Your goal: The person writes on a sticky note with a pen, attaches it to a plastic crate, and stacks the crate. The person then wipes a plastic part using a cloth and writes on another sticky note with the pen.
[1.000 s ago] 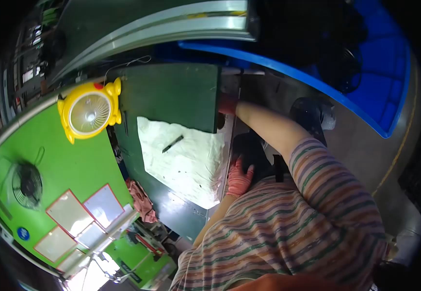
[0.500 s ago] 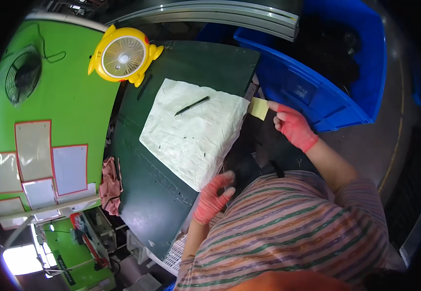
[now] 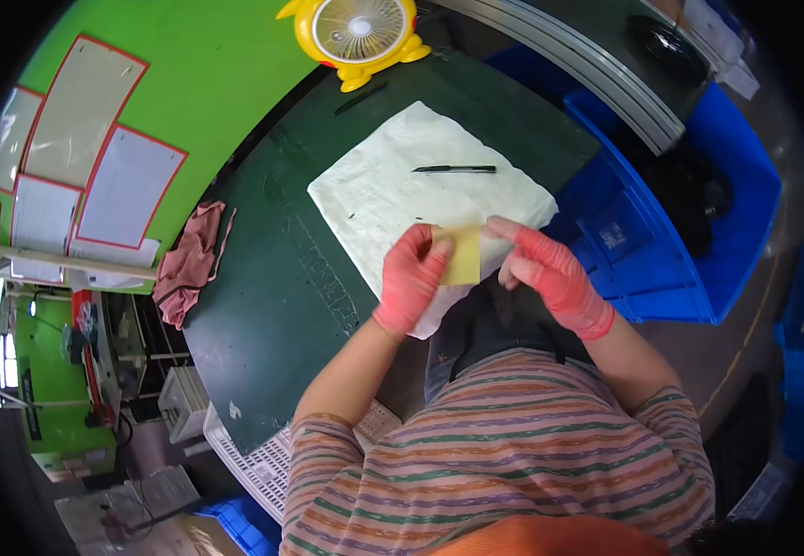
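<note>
Both hands wear pink gloves with bare fingertips. My left hand (image 3: 412, 278) pinches the left edge of a small yellow paper pad (image 3: 461, 256) between thumb and fingers. Close by on the pad's right side is my right hand (image 3: 555, 278), its index finger stretched toward the upper right corner and the other fingers loosely bent. Nothing shows in its grasp. The pad is held above the near edge of a crumpled white cloth (image 3: 393, 181) on the green table (image 3: 263, 371). On the cloth lies a black pen (image 3: 455, 170).
A yellow fan (image 3: 358, 37) stands at the table's far edge. Pink fabric (image 3: 189, 264) hangs at the left edge. Blue bins (image 3: 643, 246) with dark contents are on the right, beside a metal rail (image 3: 596, 69). White crates (image 3: 254, 468) sit below the table.
The yellow pad has moved from the right side of the table to in front of my body. My left hand has come up and taken hold of it. The view has turned.
</note>
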{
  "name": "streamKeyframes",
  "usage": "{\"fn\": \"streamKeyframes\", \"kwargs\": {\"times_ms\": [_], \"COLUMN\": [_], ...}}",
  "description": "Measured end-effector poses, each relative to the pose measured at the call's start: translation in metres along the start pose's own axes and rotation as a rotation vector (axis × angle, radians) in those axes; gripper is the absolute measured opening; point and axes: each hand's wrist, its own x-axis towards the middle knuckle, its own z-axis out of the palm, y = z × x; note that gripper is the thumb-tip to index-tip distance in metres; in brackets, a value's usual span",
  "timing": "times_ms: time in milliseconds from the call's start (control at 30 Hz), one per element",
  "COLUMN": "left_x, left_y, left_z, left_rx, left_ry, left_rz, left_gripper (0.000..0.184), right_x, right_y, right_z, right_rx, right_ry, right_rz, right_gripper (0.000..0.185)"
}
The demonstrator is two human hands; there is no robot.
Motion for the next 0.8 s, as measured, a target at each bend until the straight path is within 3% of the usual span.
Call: {"fn": "streamKeyframes", "kwargs": {"times_ms": [67, 100, 267, 367, 467, 533, 600, 733, 800], "left_x": [0.019, 0.026, 0.033, 0.031, 0.037, 0.044, 0.042, 0.039, 0.038], "left_y": [-0.005, -0.007, -0.013, -0.005, -0.024, -0.034, -0.029, -0.027, -0.041], "left_z": [-0.024, -0.035, -0.063, -0.068, -0.07, -0.072, -0.067, -0.066, -0.063], "left_rx": [-0.115, -0.176, -0.127, -0.15, -0.054, 0.368, 0.571, 0.767, 0.708], "left_ry": [-0.106, -0.157, -0.155, -0.154, -0.006, 0.219, 0.372, 0.118, 0.022], "left_rz": [-0.158, -0.234, -0.202, -0.165, -0.054, 0.468, 0.727, 0.762, 0.649], "left_gripper": [0.023, 0.023, 0.026, 0.024, 0.017, 0.018, 0.025, 0.022, 0.023], "right_x": [0.027, 0.038, 0.127, 0.157, 0.165, 0.165, 0.167, 0.171, 0.172], "right_y": [0.005, -0.005, 0.043, 0.053, 0.051, 0.049, 0.052, 0.051, 0.048], "right_z": [-0.001, -0.003, -0.027, -0.022, -0.014, -0.008, -0.007, -0.011, -0.012], "right_rx": [-0.462, -0.478, -1.018, -1.375, -1.547, -1.527, -1.473, -1.443, -1.474], "right_ry": [0.109, 0.09, 0.192, 0.193, 0.053, 0.084, 0.101, 0.055, 0.025], "right_rz": [-0.275, -0.115, -0.38, -0.36, -0.152, -0.111, -0.073, -0.035, -0.028], "right_gripper": [0.038, 0.036, 0.028, 0.027, 0.024, 0.022, 0.02, 0.019, 0.019]}}
